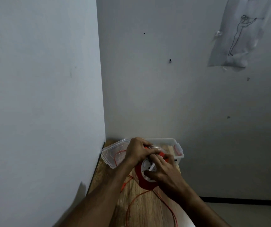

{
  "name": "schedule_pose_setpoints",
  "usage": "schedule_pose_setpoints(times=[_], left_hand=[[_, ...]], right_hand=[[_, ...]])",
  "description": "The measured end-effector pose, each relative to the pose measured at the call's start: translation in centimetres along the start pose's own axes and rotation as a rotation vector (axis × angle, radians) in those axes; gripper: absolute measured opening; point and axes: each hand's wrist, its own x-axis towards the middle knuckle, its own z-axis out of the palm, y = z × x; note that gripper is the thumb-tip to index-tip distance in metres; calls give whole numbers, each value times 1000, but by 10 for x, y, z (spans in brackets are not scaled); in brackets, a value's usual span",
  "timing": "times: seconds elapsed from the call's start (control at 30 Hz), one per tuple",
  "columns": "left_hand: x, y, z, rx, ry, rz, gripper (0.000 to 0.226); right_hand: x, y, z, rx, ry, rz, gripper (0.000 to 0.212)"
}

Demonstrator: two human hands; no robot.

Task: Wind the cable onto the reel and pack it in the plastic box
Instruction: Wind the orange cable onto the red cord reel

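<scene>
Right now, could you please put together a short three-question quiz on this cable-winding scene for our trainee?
1. True or false: all the orange cable is already wound on the red reel.
2. Which hand sits on the reel's white hub: A left, B right?
3. Fill in: the clear plastic box lies ___ the hands, against the wall.

Key: 1 false, loops still lie on the wooden table. 2 B, the right hand; the left hand grips the top. 3 beyond.

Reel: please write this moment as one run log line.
reel held by left hand, right hand | cable loose on table | box open
</scene>
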Motion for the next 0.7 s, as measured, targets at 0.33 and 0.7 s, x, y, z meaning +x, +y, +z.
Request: schedule_pose_setpoints(times=[0.33, 0.7], left_hand=[[-1, 1, 2, 85, 47, 35, 50], [-4, 8, 5, 44, 131, 25, 51]], right_hand=[[-1, 1, 28, 82, 41, 145, 64], [5, -17, 23, 411, 217, 617, 57]])
